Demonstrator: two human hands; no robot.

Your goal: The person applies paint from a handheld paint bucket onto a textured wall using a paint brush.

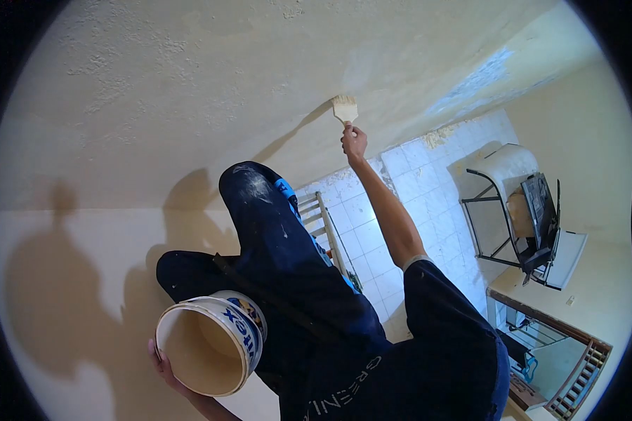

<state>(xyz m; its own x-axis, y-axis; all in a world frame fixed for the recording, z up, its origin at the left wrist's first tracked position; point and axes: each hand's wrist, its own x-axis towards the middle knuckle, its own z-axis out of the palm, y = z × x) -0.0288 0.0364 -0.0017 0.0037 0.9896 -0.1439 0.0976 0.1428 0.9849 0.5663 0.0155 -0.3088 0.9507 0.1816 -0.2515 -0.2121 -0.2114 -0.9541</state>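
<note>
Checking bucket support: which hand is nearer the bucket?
Left: the left hand touches the bucket at its side; the right hand is stretched away, holding the brush.

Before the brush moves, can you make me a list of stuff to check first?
1. Is the brush held? Ok: the right hand grips it.
2. Is the bucket held? Ok: the left hand is on its side.
3. Is there enough inside the bucket? Cannot tell: no clear liquid level shows.
4. Is the wall smooth? Not ok: it has bumpy patches.
5. Is the ladder-like frame steady? Cannot tell: only part shows.
</note>
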